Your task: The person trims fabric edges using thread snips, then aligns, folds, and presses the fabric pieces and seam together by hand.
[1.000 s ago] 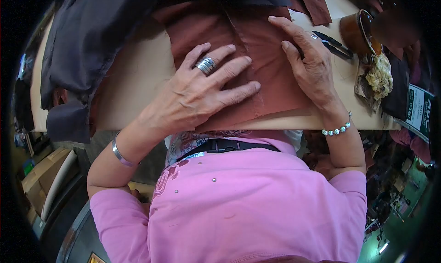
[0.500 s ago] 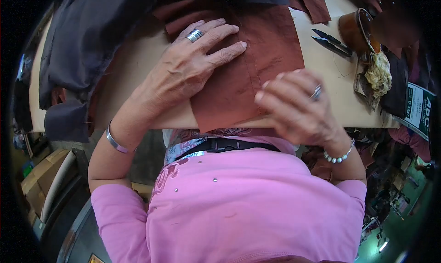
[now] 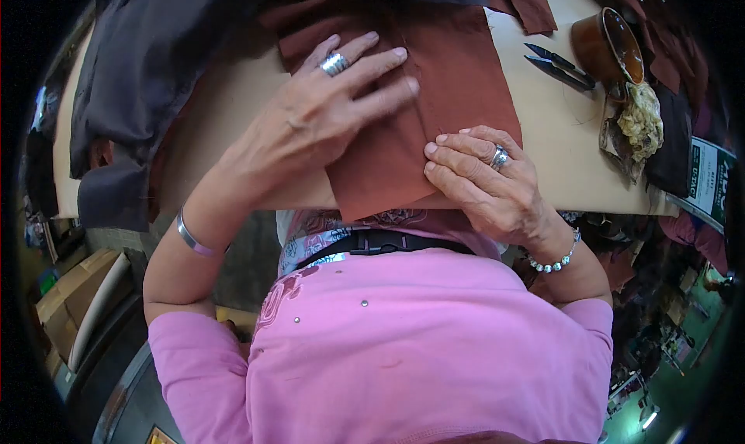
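Note:
A reddish-brown piece of cloth (image 3: 380,176) lies over the near edge of the table, with a seam line running down its middle. Over its upper left part, my left hand (image 3: 318,107) has its fingers spread; two fingertips are slightly smeared by motion. My right hand (image 3: 493,180) rests on the cloth's lower right part near the table edge. Its fingers lie side by side, nearly flat, and its thumb is hidden. Neither hand grips anything that I can see. Black thread snips (image 3: 559,65) lie to the right of the cloth.
Dark grey cloth (image 3: 128,110) covers the table's left side and hangs over its edge. At the right stand a brown glazed pot (image 3: 594,44), a crumpled yellowish wad (image 3: 640,122) and a green-and-white package (image 3: 708,184). The tabletop (image 3: 555,157) is tan.
My right hand, blurred before, has come to rest on the cloth. My left hand has tilted slightly, with its fingers still spread. The cloth's lower edge has shifted slightly.

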Demonstrator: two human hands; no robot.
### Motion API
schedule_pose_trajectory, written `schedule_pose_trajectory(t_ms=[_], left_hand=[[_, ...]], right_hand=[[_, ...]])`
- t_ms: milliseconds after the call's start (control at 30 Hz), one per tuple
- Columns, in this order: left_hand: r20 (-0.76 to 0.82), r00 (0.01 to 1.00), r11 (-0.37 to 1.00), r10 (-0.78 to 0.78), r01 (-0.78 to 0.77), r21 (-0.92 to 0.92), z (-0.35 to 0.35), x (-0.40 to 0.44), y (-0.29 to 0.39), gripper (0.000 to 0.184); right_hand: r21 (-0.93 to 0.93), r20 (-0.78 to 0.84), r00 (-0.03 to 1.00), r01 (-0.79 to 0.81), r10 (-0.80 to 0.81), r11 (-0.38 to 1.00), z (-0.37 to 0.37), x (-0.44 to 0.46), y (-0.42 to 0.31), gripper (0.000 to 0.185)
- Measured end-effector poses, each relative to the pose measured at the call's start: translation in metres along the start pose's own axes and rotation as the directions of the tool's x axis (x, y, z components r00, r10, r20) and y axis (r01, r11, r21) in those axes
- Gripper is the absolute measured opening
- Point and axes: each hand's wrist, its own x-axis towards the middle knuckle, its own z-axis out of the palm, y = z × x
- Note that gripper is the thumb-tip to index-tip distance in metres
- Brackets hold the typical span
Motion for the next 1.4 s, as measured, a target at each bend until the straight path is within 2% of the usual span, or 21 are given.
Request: schedule_pose_trajectory(t_ms=[100,133,233,300,467,567,600,633,667,767,867,967,1133,1233,1267,1367,1400], left_hand=[[-0.023,0.997,0.995,0.075,-0.077,-0.061,-0.001,-0.008,0.019,0.056],[-0.014,0.997,0.993,0.071,-0.072,-0.091,0.001,-0.010,0.018,0.056],[-0.015,1.000,0.999,0.015,-0.016,-0.031,0.002,-0.005,0.008,0.052],[-0.073,0.997,0.999,-0.036,0.034,-0.037,0.003,0.000,0.000,0.043],[-0.219,0.972,0.988,0.082,-0.107,-0.108,0.010,-0.002,0.000,0.035],[-0.189,0.979,0.982,0.069,-0.100,-0.160,0.005,-0.001,-0.003,0.034],[-0.189,0.981,0.989,0.052,-0.076,-0.124,-0.001,0.004,-0.005,0.032],[-0.205,0.978,0.992,0.048,-0.072,-0.108,0.000,0.006,-0.007,0.031],[-0.220,0.974,0.993,0.046,-0.068,-0.093,0.003,0.007,-0.008,0.031],[-0.229,0.973,0.991,0.035,-0.063,-0.115,0.007,0.008,-0.011,0.031],[-0.200,0.980,0.993,0.018,-0.041,-0.110,0.008,0.007,-0.008,0.034],[-0.159,0.987,0.996,0.027,-0.041,-0.081,0.008,0.008,-0.009,0.039],[-0.114,0.992,0.994,0.057,-0.066,-0.081,0.003,0.007,-0.011,0.047],[-0.045,0.978,0.977,0.203,-0.206,-0.052,-0.005,0.007,-0.008,0.050],[-0.040,0.978,0.976,0.207,-0.209,-0.065,-0.006,0.008,-0.011,0.048],[-0.160,0.987,0.978,0.025,-0.058,-0.202,0.005,0.013,-0.017,0.045],[-0.169,0.984,0.983,-0.056,0.024,-0.183,0.008,0.014,-0.018,0.042]], right_hand=[[-0.011,-0.019,1.000,0.008,-0.008,1.000,0.002,-0.001,0.003,0.022],[-0.020,-0.027,1.000,0.016,-0.017,1.000,0.003,-0.001,0.004,0.021],[-0.013,-0.022,1.000,0.021,-0.021,1.000,0.002,0.000,0.002,0.021],[-0.015,-0.018,0.999,0.043,-0.044,0.999,0.001,0.000,0.003,0.021],[0.053,0.061,0.996,0.064,-0.067,0.997,-0.008,-0.001,-0.005,0.025],[0.309,-0.002,0.992,-0.117,0.124,0.944,-0.022,0.012,0.000,0.036],[0.177,-0.080,0.984,-0.145,0.161,0.973,-0.025,0.017,0.012,0.049],[0.004,-0.207,0.952,-0.230,0.226,0.973,-0.019,0.017,0.027,0.052],[-0.054,-0.184,0.901,-0.409,0.393,0.911,-0.019,0.023,0.037,0.052],[0.127,-0.121,0.751,-0.637,0.650,0.760,-0.015,0.034,0.057,0.058],[0.247,-0.063,0.703,-0.676,0.708,0.694,-0.011,0.047,0.065,0.055],[0.250,-0.047,0.741,-0.641,0.670,0.726,-0.005,0.047,0.066,0.055],[0.116,-0.090,0.764,-0.628,0.638,0.769,0.000,0.039,0.069,0.054],[0.075,-0.157,0.813,-0.556,0.560,0.828,0.005,0.038,0.070,0.054],[0.061,-0.191,0.834,-0.516,0.518,0.854,0.006,0.037,0.071,0.054],[0.096,-0.130,0.805,-0.571,0.579,0.815,0.004,0.034,0.071,0.054],[0.099,-0.149,0.813,-0.554,0.563,0.827,0.005,0.035,0.071,0.054]])
